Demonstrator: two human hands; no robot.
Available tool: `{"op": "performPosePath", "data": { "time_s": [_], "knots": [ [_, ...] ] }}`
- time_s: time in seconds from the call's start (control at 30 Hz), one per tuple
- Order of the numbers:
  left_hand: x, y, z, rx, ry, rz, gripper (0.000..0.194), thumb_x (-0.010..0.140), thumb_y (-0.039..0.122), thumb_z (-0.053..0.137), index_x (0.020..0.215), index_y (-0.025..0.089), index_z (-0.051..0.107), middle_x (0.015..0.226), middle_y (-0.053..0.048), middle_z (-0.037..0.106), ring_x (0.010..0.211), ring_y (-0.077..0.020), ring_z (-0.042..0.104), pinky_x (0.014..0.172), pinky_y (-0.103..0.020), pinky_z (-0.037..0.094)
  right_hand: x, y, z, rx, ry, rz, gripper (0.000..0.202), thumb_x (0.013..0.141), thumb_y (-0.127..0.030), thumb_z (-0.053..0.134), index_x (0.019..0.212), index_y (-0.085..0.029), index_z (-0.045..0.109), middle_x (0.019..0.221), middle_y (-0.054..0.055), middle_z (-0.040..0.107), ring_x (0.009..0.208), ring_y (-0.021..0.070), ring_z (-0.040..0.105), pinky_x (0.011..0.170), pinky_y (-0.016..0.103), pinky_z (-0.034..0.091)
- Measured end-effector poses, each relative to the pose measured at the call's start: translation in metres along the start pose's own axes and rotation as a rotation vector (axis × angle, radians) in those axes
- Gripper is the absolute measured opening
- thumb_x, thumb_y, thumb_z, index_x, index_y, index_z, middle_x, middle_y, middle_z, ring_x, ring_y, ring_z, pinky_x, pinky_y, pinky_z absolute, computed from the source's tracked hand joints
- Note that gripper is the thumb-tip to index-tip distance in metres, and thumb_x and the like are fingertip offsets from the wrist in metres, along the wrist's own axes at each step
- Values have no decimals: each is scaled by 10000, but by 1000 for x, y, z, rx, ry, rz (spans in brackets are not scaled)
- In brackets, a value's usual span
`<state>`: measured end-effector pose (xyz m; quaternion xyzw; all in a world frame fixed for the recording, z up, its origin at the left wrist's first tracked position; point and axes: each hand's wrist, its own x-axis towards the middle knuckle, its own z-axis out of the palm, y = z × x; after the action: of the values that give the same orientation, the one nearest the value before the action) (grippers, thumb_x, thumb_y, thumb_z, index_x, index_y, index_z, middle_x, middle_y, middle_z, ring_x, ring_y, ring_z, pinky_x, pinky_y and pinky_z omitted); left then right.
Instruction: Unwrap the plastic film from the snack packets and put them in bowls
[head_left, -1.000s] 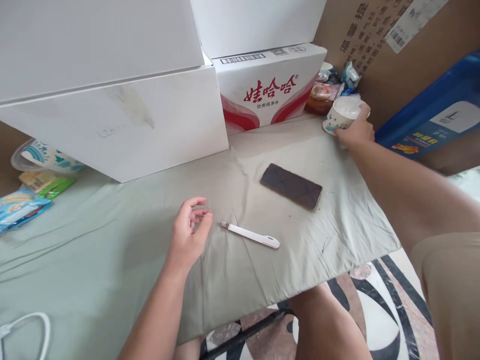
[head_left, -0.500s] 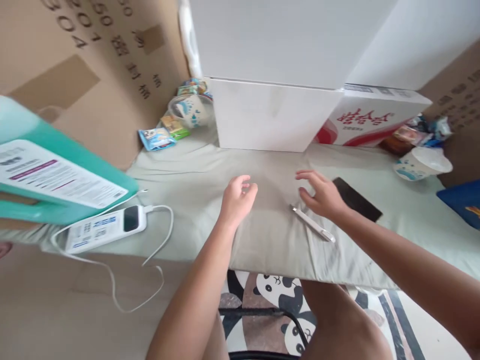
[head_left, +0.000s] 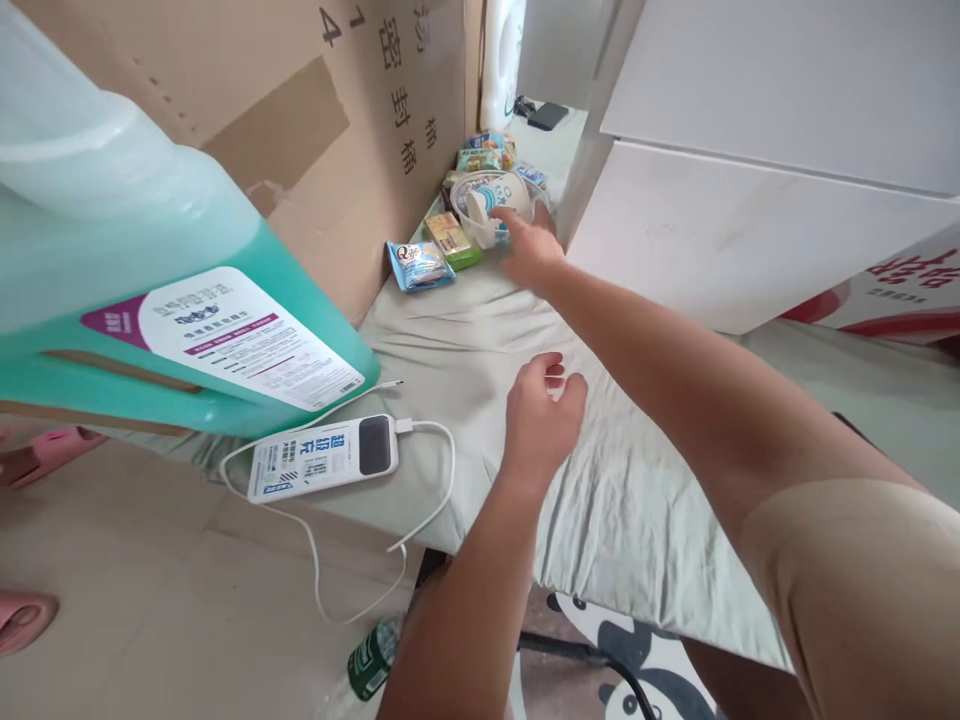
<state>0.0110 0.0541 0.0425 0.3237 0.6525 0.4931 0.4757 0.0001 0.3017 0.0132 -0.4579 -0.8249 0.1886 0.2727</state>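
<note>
My right hand [head_left: 531,246] is stretched across to the back left, its fingers apart over the near side of a clear plastic bowl [head_left: 486,236]. In that bowl a white paper cup with a blue print [head_left: 495,196] lies tilted. One fingertip is at the cup; whether it presses on it I cannot tell. My left hand [head_left: 544,415] hovers above the grey-green cloth [head_left: 450,345], fingers loosely bent, thumb apart, nothing in it. Beside the bowl are a blue snack packet [head_left: 420,266] and a yellow-green packet [head_left: 453,240].
A large jug of green liquid [head_left: 225,290] stands at left before a cardboard box [head_left: 300,130]. Near the cloth's front edge lies a white power bank [head_left: 322,460] with a looping cable. White panels [head_left: 750,220] rise at right. A bottle [head_left: 371,660] is on the floor.
My view has turned left. My right hand has moved from beside the white box cutter and black flat object to the bowl at the back left. My left hand still hovers, bent and unfilled.
</note>
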Motion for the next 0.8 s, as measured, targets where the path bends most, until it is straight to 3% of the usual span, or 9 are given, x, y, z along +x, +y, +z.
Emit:
{"op": "performPosePath", "data": {
  "time_s": [0.07,0.2,0.33,0.47,0.57,0.67,0.73,0.8],
  "knots": [
    [-1,3,0,-20,-39,-20,282,865,211,630,1144,185,661,1257,-144,704,1147,-270,689,924,-381,557,20,7,10,-8,7,49,345,838,-315,762,1140,-192,648,1286,130,541,1449,406,378,1164,738,311],
    [-4,6,-4,-61,-46,-7,243,857,204,642,1099,193,668,1222,-134,720,1102,-260,701,907,-382,566,24,11,8,-93,5,73,86,884,-240,691,868,-161,659,1185,128,568,1371,381,464,1159,688,373],
    [-6,5,-9,-95,0,32,212,842,209,660,1053,200,678,1165,-114,734,1000,-233,709,847,-363,571,5,-4,-10,-123,31,10,180,973,-321,621,917,-156,665,1225,120,586,1258,274,550,1182,550,419],
    [-4,2,-13,-156,74,81,180,828,204,637,1004,200,674,1040,-67,731,880,-184,690,775,-314,547,-22,-31,-29,-149,67,-45,188,1004,-310,575,1058,-163,679,1309,115,586,1255,248,571,1181,480,437],
    [-1,1,-18,-229,201,186,112,821,198,589,920,201,642,872,-22,682,781,-147,648,706,-272,508,-65,-53,-48,-116,77,-155,224,1018,-297,515,1128,-223,697,1328,96,608,1299,262,573,1178,453,450],
    [-1,3,-27,-287,393,327,68,820,175,518,839,214,571,786,15,600,708,-120,587,706,-258,487,-136,-63,-72,-45,108,-207,327,1042,-381,414,1171,-291,701,1301,82,649,1317,311,587,1113,533,496],
    [-3,4,-31,-299,467,378,78,819,160,485,812,221,533,764,26,562,692,-115,563,717,-255,481,-192,-57,-91,-27,154,-169,326,1030,-404,428,1126,-319,727,1258,92,681,1237,316,645,1049,528,534],
    [-4,3,-31,-288,434,374,73,817,161,490,802,224,523,731,33,532,676,-114,544,706,-250,471,-246,-37,-109,-56,236,-116,282,1009,-389,474,1045,-336,749,1175,93,722,1111,308,704,950,507,576]
  ]
}}
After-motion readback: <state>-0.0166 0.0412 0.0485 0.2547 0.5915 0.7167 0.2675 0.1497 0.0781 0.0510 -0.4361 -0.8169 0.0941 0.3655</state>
